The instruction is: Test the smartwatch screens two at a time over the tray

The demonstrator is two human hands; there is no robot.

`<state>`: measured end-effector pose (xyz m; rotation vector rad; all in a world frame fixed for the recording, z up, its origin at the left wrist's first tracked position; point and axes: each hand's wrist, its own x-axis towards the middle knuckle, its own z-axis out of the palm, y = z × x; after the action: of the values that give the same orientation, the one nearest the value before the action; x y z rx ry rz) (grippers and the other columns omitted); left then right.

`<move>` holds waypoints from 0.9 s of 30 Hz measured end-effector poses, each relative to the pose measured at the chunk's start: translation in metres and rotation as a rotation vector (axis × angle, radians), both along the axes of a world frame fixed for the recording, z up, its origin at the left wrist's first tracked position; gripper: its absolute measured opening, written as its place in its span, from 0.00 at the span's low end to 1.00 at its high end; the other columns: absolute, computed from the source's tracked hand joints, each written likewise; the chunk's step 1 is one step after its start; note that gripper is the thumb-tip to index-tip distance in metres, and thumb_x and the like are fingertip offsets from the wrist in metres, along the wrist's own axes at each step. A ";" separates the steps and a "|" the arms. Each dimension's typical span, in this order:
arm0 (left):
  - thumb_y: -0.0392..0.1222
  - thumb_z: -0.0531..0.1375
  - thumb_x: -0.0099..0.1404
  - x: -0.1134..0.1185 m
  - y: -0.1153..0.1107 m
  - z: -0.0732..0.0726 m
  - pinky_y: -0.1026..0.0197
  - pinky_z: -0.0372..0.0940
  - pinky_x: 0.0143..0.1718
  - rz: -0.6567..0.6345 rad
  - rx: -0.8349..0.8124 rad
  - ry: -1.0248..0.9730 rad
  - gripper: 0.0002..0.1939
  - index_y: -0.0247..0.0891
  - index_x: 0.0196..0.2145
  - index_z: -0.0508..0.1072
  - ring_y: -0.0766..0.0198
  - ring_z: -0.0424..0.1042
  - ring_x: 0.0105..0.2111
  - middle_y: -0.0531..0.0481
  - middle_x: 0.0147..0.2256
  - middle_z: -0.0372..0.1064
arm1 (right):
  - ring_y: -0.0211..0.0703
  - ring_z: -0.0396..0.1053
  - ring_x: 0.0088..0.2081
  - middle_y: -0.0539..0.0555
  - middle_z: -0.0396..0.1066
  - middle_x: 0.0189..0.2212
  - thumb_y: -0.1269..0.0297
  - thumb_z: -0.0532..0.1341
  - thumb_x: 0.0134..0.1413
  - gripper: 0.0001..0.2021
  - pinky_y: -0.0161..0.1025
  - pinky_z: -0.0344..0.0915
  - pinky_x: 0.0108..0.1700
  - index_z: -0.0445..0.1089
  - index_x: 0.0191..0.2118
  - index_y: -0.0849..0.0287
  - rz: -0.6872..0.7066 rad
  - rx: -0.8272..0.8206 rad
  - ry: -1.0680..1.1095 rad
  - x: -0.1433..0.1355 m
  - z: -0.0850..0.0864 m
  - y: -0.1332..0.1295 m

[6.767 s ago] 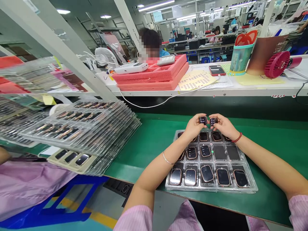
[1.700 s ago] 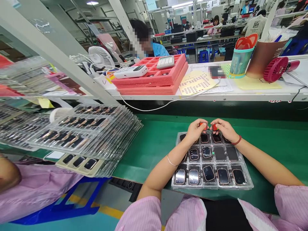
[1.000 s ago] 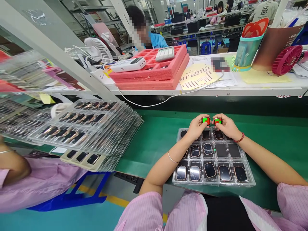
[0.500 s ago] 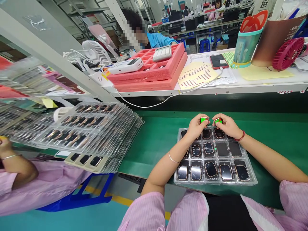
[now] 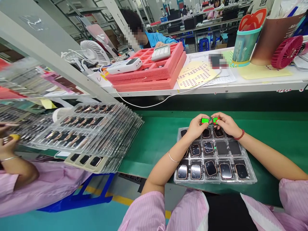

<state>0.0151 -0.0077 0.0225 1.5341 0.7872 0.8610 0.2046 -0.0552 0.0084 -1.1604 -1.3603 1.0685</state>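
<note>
In my left hand is a smartwatch without a strap, its screen lit green. My right hand grips a second smartwatch, whose screen glows green and red, with the thumb over its face. Both are held side by side above the back edge of a clear plastic tray. Dark-screened watches such as this front one lie in most of its compartments. Two compartments in the middle row at the right hold no watch. My left hand hides part of the back row.
Stacked clear trays of watch parts stand on the green bench to the left. A co-worker's hand is farther left. Red foam trays, a calculator and a cup sit on the shelf, its cable hanging down.
The right-hand watch has tilted and shifted slightly left, its screen now facing me more with the thumb across it. The left-hand watch shows more of its green screen.
</note>
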 end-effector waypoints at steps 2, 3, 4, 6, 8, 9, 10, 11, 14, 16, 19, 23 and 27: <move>0.32 0.61 0.55 0.000 0.000 0.000 0.62 0.66 0.40 0.003 0.009 0.002 0.15 0.36 0.42 0.72 0.62 0.74 0.38 0.48 0.37 0.74 | 0.41 0.74 0.29 0.53 0.77 0.36 0.63 0.63 0.51 0.15 0.38 0.72 0.28 0.71 0.46 0.55 -0.008 0.007 -0.013 0.000 -0.001 0.001; 0.31 0.61 0.55 0.000 0.000 0.000 0.61 0.66 0.40 0.005 0.009 -0.002 0.15 0.36 0.42 0.72 0.61 0.74 0.39 0.48 0.38 0.74 | 0.41 0.74 0.29 0.53 0.77 0.36 0.63 0.63 0.51 0.15 0.38 0.72 0.28 0.70 0.46 0.55 -0.009 0.011 -0.017 0.000 -0.001 0.001; 0.31 0.61 0.55 0.000 0.000 0.000 0.61 0.67 0.41 0.004 0.005 -0.006 0.15 0.36 0.42 0.72 0.61 0.74 0.40 0.48 0.38 0.74 | 0.41 0.74 0.29 0.53 0.76 0.36 0.63 0.63 0.50 0.15 0.38 0.72 0.28 0.70 0.46 0.55 -0.007 0.014 -0.021 0.000 -0.001 0.001; 0.31 0.61 0.55 0.000 0.000 0.000 0.61 0.67 0.41 0.001 -0.008 -0.014 0.16 0.36 0.43 0.72 0.61 0.75 0.40 0.48 0.38 0.74 | 0.41 0.73 0.29 0.53 0.76 0.36 0.64 0.63 0.50 0.15 0.39 0.72 0.29 0.70 0.46 0.55 0.001 0.017 -0.024 0.000 0.000 0.001; 0.30 0.61 0.54 0.000 0.000 -0.001 0.60 0.67 0.43 -0.004 -0.017 -0.029 0.18 0.36 0.44 0.72 0.61 0.75 0.40 0.48 0.38 0.74 | 0.42 0.73 0.29 0.53 0.77 0.36 0.65 0.63 0.49 0.15 0.39 0.72 0.30 0.69 0.46 0.55 0.003 0.034 -0.025 -0.001 0.001 0.000; 0.30 0.61 0.54 0.000 0.000 -0.001 0.60 0.68 0.44 -0.009 -0.018 -0.040 0.19 0.36 0.45 0.72 0.61 0.75 0.40 0.47 0.39 0.74 | 0.42 0.73 0.30 0.53 0.77 0.36 0.66 0.63 0.49 0.16 0.40 0.72 0.31 0.69 0.46 0.55 0.004 0.046 -0.026 -0.001 0.001 0.000; 0.30 0.61 0.54 0.000 0.001 -0.002 0.60 0.68 0.44 -0.015 -0.019 -0.052 0.21 0.36 0.47 0.71 0.62 0.75 0.41 0.47 0.39 0.74 | 0.43 0.74 0.31 0.54 0.77 0.37 0.66 0.63 0.48 0.16 0.40 0.72 0.32 0.69 0.46 0.55 0.006 0.059 -0.029 -0.001 0.000 0.000; 0.29 0.61 0.54 0.000 0.001 -0.003 0.60 0.68 0.45 -0.021 -0.022 -0.063 0.22 0.36 0.48 0.71 0.62 0.75 0.41 0.47 0.40 0.75 | 0.44 0.74 0.33 0.54 0.77 0.37 0.67 0.63 0.48 0.17 0.41 0.72 0.33 0.69 0.46 0.55 0.008 0.070 -0.033 -0.001 0.000 0.000; 0.29 0.61 0.55 0.000 0.003 -0.007 0.59 0.70 0.47 -0.029 -0.034 -0.088 0.24 0.35 0.51 0.71 0.61 0.75 0.43 0.45 0.43 0.75 | 0.46 0.76 0.37 0.54 0.77 0.38 0.67 0.63 0.48 0.18 0.43 0.73 0.38 0.69 0.47 0.55 0.006 0.093 -0.054 -0.001 -0.003 0.001; 0.30 0.62 0.55 -0.001 0.003 -0.009 0.59 0.71 0.47 -0.027 -0.042 -0.098 0.25 0.36 0.52 0.71 0.61 0.76 0.44 0.44 0.45 0.75 | 0.48 0.76 0.40 0.55 0.77 0.39 0.66 0.63 0.48 0.18 0.44 0.73 0.41 0.69 0.48 0.55 0.000 0.105 -0.071 -0.001 -0.005 0.002; 0.31 0.62 0.57 -0.001 0.004 -0.010 0.58 0.72 0.47 -0.037 -0.053 -0.125 0.25 0.36 0.54 0.71 0.60 0.76 0.44 0.43 0.48 0.75 | 0.48 0.77 0.40 0.55 0.77 0.39 0.66 0.64 0.49 0.18 0.45 0.73 0.42 0.69 0.48 0.56 0.010 0.112 -0.088 0.001 -0.007 0.003; 0.32 0.64 0.56 -0.002 0.005 -0.010 0.56 0.71 0.49 -0.029 -0.027 -0.097 0.26 0.36 0.54 0.71 0.58 0.75 0.46 0.43 0.48 0.75 | 0.48 0.76 0.40 0.54 0.77 0.38 0.65 0.64 0.51 0.17 0.44 0.73 0.41 0.69 0.48 0.55 0.021 0.133 -0.110 0.001 -0.007 0.002; 0.34 0.64 0.56 -0.002 0.006 -0.009 0.57 0.70 0.47 -0.028 -0.019 -0.062 0.24 0.36 0.52 0.72 0.59 0.76 0.44 0.43 0.46 0.75 | 0.48 0.76 0.40 0.54 0.77 0.38 0.63 0.65 0.51 0.16 0.45 0.73 0.42 0.69 0.48 0.55 0.020 0.133 -0.119 0.001 -0.008 0.003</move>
<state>0.0131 -0.0018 0.0135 1.4913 0.7260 0.8741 0.2055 -0.0524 0.0007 -1.1287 -1.5151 0.9195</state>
